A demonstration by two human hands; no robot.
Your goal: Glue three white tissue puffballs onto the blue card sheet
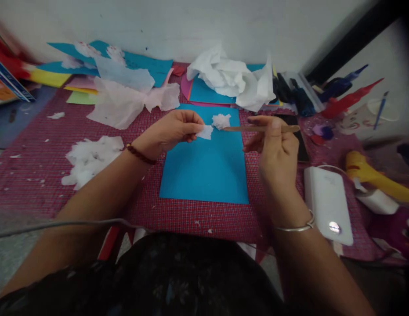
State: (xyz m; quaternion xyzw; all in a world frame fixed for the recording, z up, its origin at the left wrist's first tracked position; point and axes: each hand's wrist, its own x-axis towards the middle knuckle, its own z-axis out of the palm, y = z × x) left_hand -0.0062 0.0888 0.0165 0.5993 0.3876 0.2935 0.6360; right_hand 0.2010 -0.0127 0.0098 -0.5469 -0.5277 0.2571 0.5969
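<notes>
My left hand pinches a small scrap of white tissue paper above the top of a blue paper sheet. My right hand is closed on a flat wooden stick that lies level, its tip pointing left toward the scrap. A small crumpled white tissue tuft sits on the blue sheet just beyond the stick's tip.
A heap of torn white tissue bits lies at left on the red checked cloth. Crumpled white paper and blue card lie at the back. At right are a white power bank, a black phone and a yellow glue gun.
</notes>
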